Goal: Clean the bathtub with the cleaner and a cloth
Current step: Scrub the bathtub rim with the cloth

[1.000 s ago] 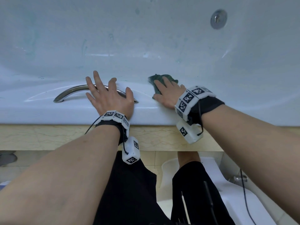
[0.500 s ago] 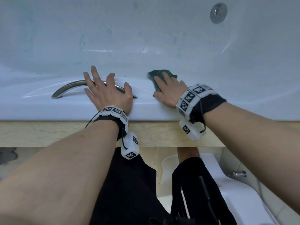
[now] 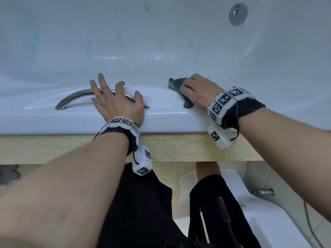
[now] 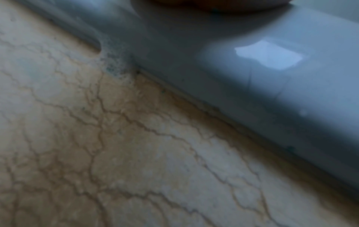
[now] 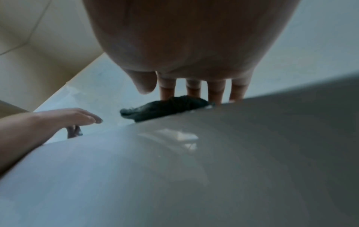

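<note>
The white bathtub's near rim (image 3: 179, 120) runs across the head view. My left hand (image 3: 116, 102) lies flat on it with spread fingers, over a chrome grab handle (image 3: 71, 99). To the right, my right hand (image 3: 198, 90) presses a dark green cloth (image 3: 176, 83) on the rim's inner edge. In the right wrist view its fingers (image 5: 215, 92) reach down onto the cloth (image 5: 167, 107), the thumb free, and the left hand (image 5: 73, 116) shows further along. Blue-green cleaner streaks (image 3: 89, 49) mark the tub's inner wall. No cleaner bottle is in view.
A round chrome fitting (image 3: 238, 14) sits high on the tub's far wall. Below the rim runs a veined marble ledge (image 3: 179, 147), which fills the left wrist view (image 4: 136, 153). A white toilet (image 3: 268, 221) and a wall valve (image 3: 266, 191) are at the lower right.
My right hand has slid a little right and further over the cloth, its fingers now dipping over the rim's inner edge. The left hand stays on the handle.
</note>
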Tool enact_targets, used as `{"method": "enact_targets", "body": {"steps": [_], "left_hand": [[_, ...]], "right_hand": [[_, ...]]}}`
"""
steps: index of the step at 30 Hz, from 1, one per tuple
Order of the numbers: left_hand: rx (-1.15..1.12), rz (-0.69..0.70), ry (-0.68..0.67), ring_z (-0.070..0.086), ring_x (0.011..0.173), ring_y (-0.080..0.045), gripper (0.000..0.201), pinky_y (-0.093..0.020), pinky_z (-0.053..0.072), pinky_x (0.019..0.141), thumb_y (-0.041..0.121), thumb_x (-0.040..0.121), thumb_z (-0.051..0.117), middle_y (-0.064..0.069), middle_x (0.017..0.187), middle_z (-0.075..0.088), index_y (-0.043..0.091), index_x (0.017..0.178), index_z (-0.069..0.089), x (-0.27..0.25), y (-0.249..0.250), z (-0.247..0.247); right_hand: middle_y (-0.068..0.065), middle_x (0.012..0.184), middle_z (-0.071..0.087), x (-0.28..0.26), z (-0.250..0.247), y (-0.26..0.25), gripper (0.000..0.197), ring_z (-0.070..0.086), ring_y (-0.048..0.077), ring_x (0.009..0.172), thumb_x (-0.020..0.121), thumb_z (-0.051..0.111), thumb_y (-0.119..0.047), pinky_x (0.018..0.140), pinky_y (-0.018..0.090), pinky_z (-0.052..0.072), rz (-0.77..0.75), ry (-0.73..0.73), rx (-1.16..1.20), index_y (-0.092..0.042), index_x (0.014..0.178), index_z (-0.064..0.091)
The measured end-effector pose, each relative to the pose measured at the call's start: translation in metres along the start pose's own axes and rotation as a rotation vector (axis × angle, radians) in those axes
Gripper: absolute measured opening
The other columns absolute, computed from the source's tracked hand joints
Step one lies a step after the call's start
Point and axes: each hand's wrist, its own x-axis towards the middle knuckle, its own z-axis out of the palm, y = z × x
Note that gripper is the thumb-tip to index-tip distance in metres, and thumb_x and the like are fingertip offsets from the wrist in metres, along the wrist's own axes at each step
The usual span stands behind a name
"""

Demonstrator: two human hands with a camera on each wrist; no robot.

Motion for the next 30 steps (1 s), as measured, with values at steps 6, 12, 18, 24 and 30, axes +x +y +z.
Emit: {"method": "enact_targets", "body": {"steps": [6,12,18,24,30], "left_hand": [[0.003,0.002,0.008,0.0,0.148,-0.033,0.055,-0.05,0.014,0.115,0.049,0.081,0.045,-0.01,0.161,0.009,0.024,0.129,0.053,0.001,0.0,0.002],[-0.006,0.004,0.014,0.0,0.148,-0.032,0.054,-0.05,0.014,0.115,0.048,0.081,0.045,-0.01,0.16,0.01,0.023,0.128,0.055,0.0,0.0,0.002],[-0.009,0.01,0.019,0.001,0.147,-0.033,0.055,-0.05,0.015,0.115,0.05,0.08,0.044,-0.01,0.16,0.011,0.023,0.127,0.055,0.001,-0.001,0.002],[-0.007,0.009,0.02,0.001,0.147,-0.033,0.054,-0.049,0.015,0.115,0.05,0.082,0.044,-0.01,0.16,0.011,0.023,0.128,0.055,0.001,-0.001,0.001],[-0.013,0.01,0.02,0.001,0.147,-0.033,0.053,-0.048,0.015,0.115,0.049,0.082,0.045,-0.01,0.16,0.011,0.023,0.128,0.055,0.001,0.0,0.001]], "right_hand": [[0.004,0.131,0.036,0.007,0.004,-0.006,0.05,0.037,0.027,0.121,0.093,0.031,-0.057,0.097,0.043,0.037,0.043,-0.054,-0.175,-0.043,0.141,0.025],[0.004,0.154,0.011,0.005,0.018,-0.003,0.054,0.02,0.029,0.139,0.098,0.031,-0.048,0.112,0.046,0.023,0.007,-0.099,-0.021,-0.027,0.147,0.022],[0.0,0.146,0.025,-0.009,0.02,0.019,0.059,0.039,0.035,0.125,0.094,0.026,-0.056,0.105,0.046,0.033,0.082,-0.055,-0.026,-0.03,0.146,0.018],[0.005,0.147,0.025,0.005,0.028,-0.017,0.058,0.038,0.037,0.125,0.095,0.024,-0.055,0.104,0.045,0.034,0.074,-0.051,-0.092,-0.029,0.146,0.017],[0.003,0.149,0.021,0.016,0.029,-0.037,0.059,0.036,0.035,0.127,0.095,0.026,-0.054,0.104,0.042,0.032,0.067,-0.081,-0.076,-0.03,0.147,0.013]]}}
